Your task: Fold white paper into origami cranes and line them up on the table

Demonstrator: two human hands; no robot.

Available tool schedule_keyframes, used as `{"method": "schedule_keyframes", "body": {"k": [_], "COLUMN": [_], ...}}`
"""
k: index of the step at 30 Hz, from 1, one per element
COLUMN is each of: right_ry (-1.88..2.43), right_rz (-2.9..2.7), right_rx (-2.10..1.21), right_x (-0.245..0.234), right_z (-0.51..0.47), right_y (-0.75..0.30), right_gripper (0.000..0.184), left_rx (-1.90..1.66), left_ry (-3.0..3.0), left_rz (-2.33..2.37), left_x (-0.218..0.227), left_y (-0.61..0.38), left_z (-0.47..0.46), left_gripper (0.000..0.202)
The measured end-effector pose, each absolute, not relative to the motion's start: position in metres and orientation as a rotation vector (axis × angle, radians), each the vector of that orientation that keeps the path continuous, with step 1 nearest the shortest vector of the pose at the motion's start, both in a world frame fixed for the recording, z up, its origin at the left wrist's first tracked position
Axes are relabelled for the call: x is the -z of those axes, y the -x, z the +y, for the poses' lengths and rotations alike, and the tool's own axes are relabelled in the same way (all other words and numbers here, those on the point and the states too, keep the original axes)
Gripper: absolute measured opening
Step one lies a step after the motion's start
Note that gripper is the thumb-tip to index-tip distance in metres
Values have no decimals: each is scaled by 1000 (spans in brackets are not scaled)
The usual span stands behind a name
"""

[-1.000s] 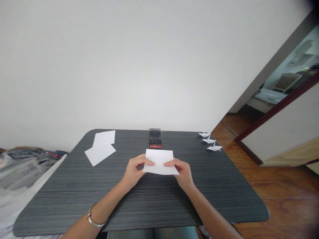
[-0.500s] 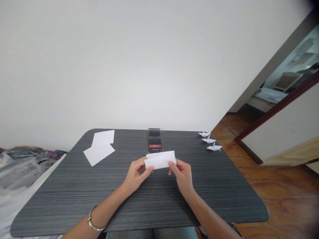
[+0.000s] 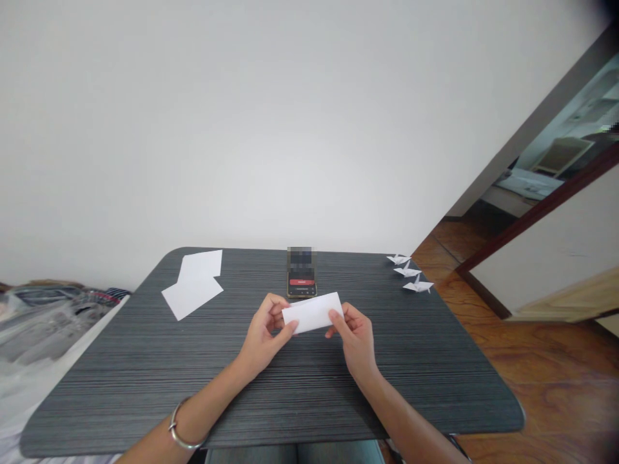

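Observation:
A white sheet of paper, folded in half into a narrow strip, is held just above the dark striped table. My left hand pinches its left end and my right hand pinches its right end; both hands are closed on it. A silver bangle sits on my left wrist. A phone lies flat on the table just beyond the paper.
Two white sheets overlap at the table's far left. Three small paper cranes stand in a row at the far right edge. A white wall rises behind the table. Clothes lie on the left, wooden floor and a doorway on the right.
The open sheet has been folded in half, front edge up to the back edge, and the fold is now pressed flatter. Both hands shifted slightly forward with it.

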State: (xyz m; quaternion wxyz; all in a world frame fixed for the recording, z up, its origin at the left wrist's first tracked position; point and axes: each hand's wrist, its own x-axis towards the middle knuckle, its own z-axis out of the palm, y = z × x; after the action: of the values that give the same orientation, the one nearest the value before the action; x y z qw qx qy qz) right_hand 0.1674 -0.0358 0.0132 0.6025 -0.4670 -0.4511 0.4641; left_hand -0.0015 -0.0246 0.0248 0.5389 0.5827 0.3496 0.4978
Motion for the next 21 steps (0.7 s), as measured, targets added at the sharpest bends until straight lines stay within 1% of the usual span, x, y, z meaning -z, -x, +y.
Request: {"method": "schedule_keyframes", "body": {"k": [2,3,7,16,21], "right_ry": [1084,1090,1110,1117,1118], "right_rz": [-1050,-1048,-1044,-1059,-1061], "right_rx": [-1070,-1064,-1043,-1021,-1025], "right_x": [-14,-15,-17,-16,-17], "right_z": [-36,-36,-37,-37,-38], "right_y": [-167,-167,-167,-167,-167], "right_gripper": [28,28,29,29,31], "left_rx": [-1180,-1170,-1145,-1154,-1182], "left_ry": [-1370,-1391,-1523,-1577,-1453], "left_rz": [847,866,957,1023,933], "left_x": [-25,-25,-25,-21,-22], "left_y": [1,1,3,3,3], "left_z": [-25,-25,-24,-24,-25], "left_gripper": [37,39,24,26,29]}}
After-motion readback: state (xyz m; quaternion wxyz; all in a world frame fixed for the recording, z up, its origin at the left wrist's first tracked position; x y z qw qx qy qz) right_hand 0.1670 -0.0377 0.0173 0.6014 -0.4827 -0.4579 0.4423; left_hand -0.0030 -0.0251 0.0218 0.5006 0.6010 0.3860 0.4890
